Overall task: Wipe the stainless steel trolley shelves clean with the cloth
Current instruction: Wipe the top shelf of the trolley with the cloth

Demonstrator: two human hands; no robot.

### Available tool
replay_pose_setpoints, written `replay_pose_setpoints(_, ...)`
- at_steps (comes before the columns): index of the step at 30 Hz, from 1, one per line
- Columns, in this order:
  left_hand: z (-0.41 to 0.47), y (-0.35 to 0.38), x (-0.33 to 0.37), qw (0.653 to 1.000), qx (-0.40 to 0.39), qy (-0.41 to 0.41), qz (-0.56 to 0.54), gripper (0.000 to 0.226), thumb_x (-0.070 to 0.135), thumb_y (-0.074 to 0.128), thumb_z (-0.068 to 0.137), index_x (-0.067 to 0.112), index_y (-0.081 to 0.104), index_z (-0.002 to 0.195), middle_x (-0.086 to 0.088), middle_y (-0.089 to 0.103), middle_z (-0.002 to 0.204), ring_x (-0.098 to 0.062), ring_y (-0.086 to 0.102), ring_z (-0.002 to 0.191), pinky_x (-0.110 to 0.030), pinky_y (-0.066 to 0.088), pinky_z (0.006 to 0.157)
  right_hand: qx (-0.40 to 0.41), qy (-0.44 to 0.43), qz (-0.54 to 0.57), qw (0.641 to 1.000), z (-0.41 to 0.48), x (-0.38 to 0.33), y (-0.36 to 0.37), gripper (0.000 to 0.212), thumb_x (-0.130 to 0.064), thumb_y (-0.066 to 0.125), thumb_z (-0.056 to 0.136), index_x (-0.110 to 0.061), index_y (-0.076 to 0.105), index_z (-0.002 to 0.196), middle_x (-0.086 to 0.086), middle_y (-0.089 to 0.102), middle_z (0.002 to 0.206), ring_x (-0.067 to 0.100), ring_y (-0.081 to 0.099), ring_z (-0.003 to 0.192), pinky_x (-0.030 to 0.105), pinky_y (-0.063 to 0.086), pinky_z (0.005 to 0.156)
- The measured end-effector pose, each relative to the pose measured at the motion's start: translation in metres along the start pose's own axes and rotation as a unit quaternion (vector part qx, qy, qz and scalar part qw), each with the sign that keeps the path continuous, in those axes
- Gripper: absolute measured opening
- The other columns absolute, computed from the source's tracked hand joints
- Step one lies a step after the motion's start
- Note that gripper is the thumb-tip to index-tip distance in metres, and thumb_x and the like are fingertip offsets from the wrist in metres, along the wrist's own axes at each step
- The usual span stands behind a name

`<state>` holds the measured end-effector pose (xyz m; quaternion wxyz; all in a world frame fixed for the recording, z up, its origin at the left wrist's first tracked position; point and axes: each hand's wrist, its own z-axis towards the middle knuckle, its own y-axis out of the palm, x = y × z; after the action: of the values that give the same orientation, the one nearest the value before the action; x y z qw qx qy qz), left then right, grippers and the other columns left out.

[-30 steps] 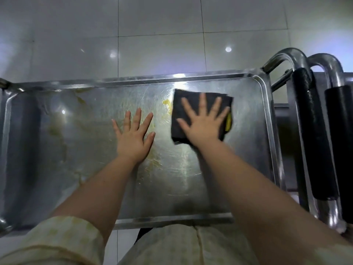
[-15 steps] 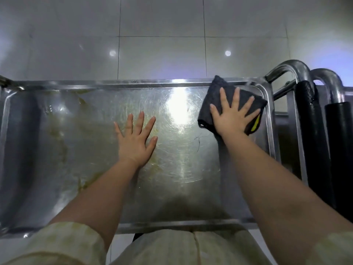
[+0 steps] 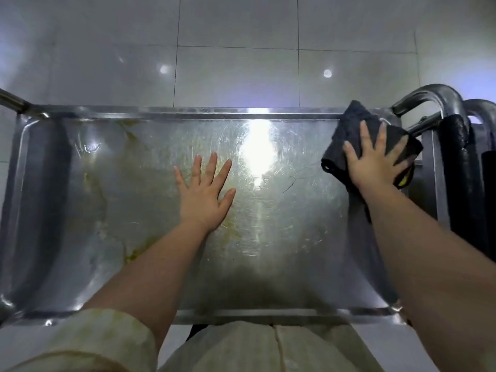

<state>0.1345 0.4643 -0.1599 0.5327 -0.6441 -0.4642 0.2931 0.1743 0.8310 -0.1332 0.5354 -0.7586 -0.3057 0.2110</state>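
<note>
Scratched steel shelf (image 3: 281, 251) over grey floor tiles (image 3: 236, 73), yellowish smears (image 3: 94, 186) on its left half. My right hand (image 3: 375, 167) presses the cloth (image 3: 346, 135) flat into the far right corner by the handle (image 3: 429, 99); left hand (image 3: 204, 196) splayed mid-shelf.

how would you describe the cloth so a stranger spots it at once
On the steel trolley shelf, go to the far right corner beside the black-padded handles. The cloth lies there under the flat right hand, the only dark, soft thing on the shiny metal.

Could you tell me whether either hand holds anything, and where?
Nothing is gripped: the right hand presses the middle of the cloth flat; the left hand rests on the shelf.
</note>
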Motion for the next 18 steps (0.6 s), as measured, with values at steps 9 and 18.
replay_pose_setpoints(9, 0.001, 0.002, -0.007, 1.000, 0.018, -0.003, 0.003, 0.057, 0.049, 0.008, 0.100, 0.037, -0.003, 0.155, 0.003, -0.002, 0.165, -0.029, -0.005, 0.151, -0.066, -0.009, 0.114, -0.002, -0.272, -0.055, 0.961, -0.077, -0.169, 0.045, 0.065, -0.073, 0.006, 0.090, -0.051, -0.007, 0.150, -0.006, -0.013, 0.164, 0.043, -0.018, 0.145, 0.072, -0.017, 0.105)
replay_pose_setpoints(18, 0.001, 0.000, -0.004, 1.000, 0.002, -0.010, 0.009, 0.056, 0.050, 0.002, 0.099, 0.041, -0.012, 0.152, 0.005, -0.012, 0.164, -0.029, -0.010, 0.151, -0.068, -0.004, 0.113, -0.004, -0.331, -0.032, 0.943, -0.247, -0.019, 0.104, 0.066, -0.068, 0.023, 0.094, -0.043, 0.013, 0.154, 0.004, 0.011, 0.164, 0.049, 0.000, 0.146, 0.077, 0.008, 0.105)
